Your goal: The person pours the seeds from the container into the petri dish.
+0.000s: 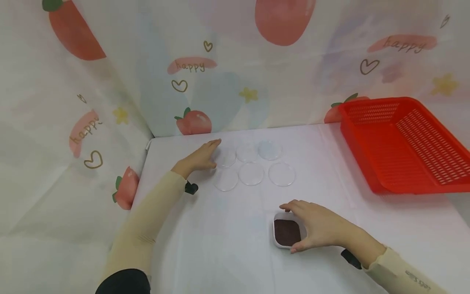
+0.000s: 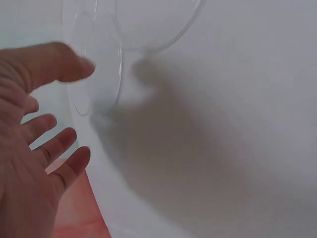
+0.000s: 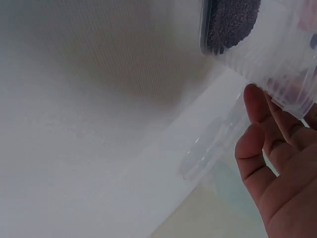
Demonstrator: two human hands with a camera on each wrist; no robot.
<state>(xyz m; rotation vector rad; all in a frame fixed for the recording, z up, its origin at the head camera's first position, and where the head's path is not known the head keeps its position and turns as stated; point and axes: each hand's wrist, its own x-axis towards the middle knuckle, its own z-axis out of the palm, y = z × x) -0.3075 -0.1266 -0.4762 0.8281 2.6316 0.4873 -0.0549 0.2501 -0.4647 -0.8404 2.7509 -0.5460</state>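
Observation:
My left hand (image 1: 199,158) reaches over the left end of several clear round dishes (image 1: 251,174), its thumb and fingers spread and holding nothing. In the left wrist view the thumb stands in front of one clear disc (image 2: 106,69), apart from the other fingers. My right hand (image 1: 324,224) spans a small square see-through container (image 1: 275,237) with dark brown contents (image 1: 287,232). Its thumb lies by the near corner, the fingers by the far edge. The right wrist view shows bent fingers (image 3: 257,101) close beside the container wall; whether they touch it is unclear.
A red plastic basket (image 1: 389,179) stands at the right back of the white-covered table (image 1: 220,237). Patterned cloth (image 1: 227,94) hangs behind and at the left, meeting the table's back edge. A dark round object (image 1: 125,281) shows by the left sleeve.

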